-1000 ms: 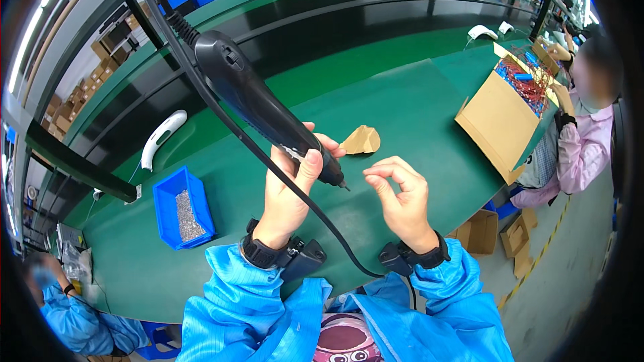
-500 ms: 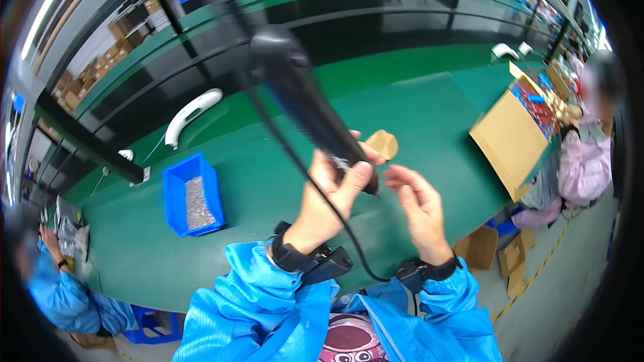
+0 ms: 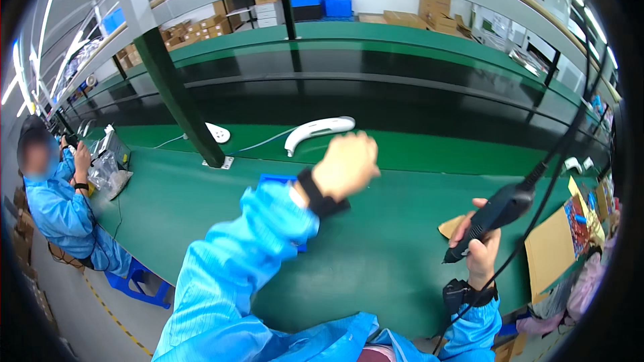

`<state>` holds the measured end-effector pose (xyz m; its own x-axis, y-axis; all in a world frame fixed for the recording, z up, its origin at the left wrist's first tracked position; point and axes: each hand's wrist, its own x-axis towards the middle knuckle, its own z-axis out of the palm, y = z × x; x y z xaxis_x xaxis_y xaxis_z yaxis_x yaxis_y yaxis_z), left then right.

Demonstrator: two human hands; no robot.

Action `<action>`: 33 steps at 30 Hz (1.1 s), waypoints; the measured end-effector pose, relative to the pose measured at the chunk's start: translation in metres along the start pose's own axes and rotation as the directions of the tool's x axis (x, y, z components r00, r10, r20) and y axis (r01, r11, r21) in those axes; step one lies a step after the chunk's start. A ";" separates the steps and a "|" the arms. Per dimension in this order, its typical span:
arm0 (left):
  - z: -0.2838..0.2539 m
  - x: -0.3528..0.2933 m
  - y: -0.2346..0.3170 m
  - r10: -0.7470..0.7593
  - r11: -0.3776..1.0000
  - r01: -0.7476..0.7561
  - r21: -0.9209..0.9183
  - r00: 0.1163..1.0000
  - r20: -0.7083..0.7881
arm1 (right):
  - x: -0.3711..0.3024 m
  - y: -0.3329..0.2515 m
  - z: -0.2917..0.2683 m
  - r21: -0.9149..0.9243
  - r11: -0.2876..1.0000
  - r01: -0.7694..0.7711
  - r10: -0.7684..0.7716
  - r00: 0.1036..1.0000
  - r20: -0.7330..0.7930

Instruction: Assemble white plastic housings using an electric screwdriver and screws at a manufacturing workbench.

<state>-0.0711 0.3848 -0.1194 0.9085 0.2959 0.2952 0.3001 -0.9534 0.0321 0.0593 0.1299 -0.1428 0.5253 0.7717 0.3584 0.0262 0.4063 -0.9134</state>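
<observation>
Head view, one moment at a green worktop (image 3: 376,255).

Item 1, right hand (image 3: 479,245): its grip is wrapped around the lower end of a dark corded power tool (image 3: 493,218), tip pointing down toward the worktop. A black cable (image 3: 570,141) runs from the tool's upper end up and to the right. A second ago both hands met at this tool near the middle of the picture; now only the right hand carries it, and it sits low at the right side.

Item 2, left hand (image 3: 345,164): raised well above the worktop, back of the hand to the camera, with a black wrist strap (image 3: 315,194) below it. Whether the fingers are closed on anything cannot be told. Change noted: this hand has let go of the tool and lifted away to the left, so the two-handed handling appears finished.

Item 3, small tan cardboard piece (image 3: 451,226): lies on the worktop just beside the right hand, untouched.

Item 4, blue bin (image 3: 278,179): mostly hidden behind the left sleeve.

Item 5, white curved plastic part (image 3: 318,131): rests farther back on the worktop.

Item 6, open cardboard box (image 3: 553,255): stands at the right edge.

Item 7, co-worker in blue coat (image 3: 57,204): seated far left, busy separately.
</observation>
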 end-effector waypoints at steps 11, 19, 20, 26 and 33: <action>0.072 0.085 -0.128 -0.497 0.868 0.477 0.140 0.831 0.248 | 0.009 0.015 -0.017 0.061 0.996 0.072 -0.078 0.991 0.108; 0.032 0.055 -0.098 -0.055 0.982 0.028 0.184 0.988 0.144 | -0.003 -0.001 -0.005 0.036 0.991 -0.131 0.127 0.987 0.094; 0.027 0.043 -0.099 0.091 0.969 -0.087 0.231 0.996 -0.009 | -0.004 0.000 -0.009 -0.014 0.996 -0.092 0.093 0.989 0.118; -0.036 -0.082 0.017 0.261 0.947 -0.276 -0.164 0.959 -0.108 | -0.001 0.004 -0.003 -0.058 0.998 0.000 -0.003 0.999 -0.055; 0.002 -0.164 0.079 0.128 0.976 -0.116 -0.186 0.990 0.052 | 0.014 0.002 0.005 -0.253 0.960 0.117 -0.145 0.985 -0.095</action>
<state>-0.1960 0.2608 -0.1673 0.9533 0.1744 0.2468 0.1333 -0.9756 0.1744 0.0624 0.1435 -0.1385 0.5946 0.6542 0.4674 0.3019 0.3571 -0.8839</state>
